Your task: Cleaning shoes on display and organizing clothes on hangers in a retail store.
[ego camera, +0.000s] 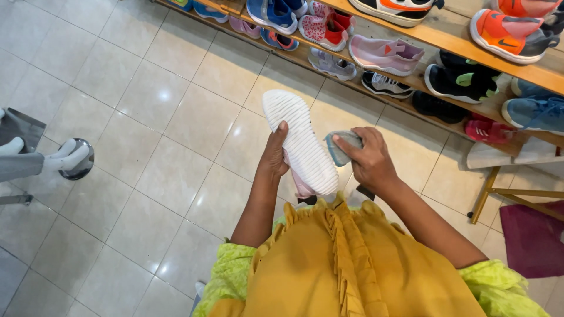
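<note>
Fingers of the left hand [275, 154]: wrapping together around the side of the white-soled shoe [299, 144], thumb lying up along the sole's edge, clamping it firmly.
Fingers of the right hand [369, 159]: curling together over a small grey-blue cloth [342, 147], pinching it tight, thumb tucked on top.
White-soled shoe: hanging in mid-air in front of the yellow ruffled top [346, 264], ribbed sole turned up toward the camera, toe pointing away toward the wooden shoe rack [446, 35], a bit of pink upper peeking out below the heel.
Cloth: sitting just beside the shoe's right edge, near the heel half; touching the sole or not, impossible to tell from here.
Wooden shoe rack: running beyond and to the right of the held shoe, well apart from it, slanting shelves packed with pairs.
On the rack: pink slip-on [385, 56] and grey sneaker [332, 63] nearest the held shoe, black sneakers [461, 79] further right, orange sneaker [511, 32] on the upper shelf, blue shoe [273, 13] up top.
Left of the shoe, well apart: white mannequin feet [67, 155] standing on a round metal base.
Below the shoe: glossy beige floor tiles [147, 105] gleaming.
Right of the shoe, low down: purple mat [537, 238] lying past the rack's leg.
</note>
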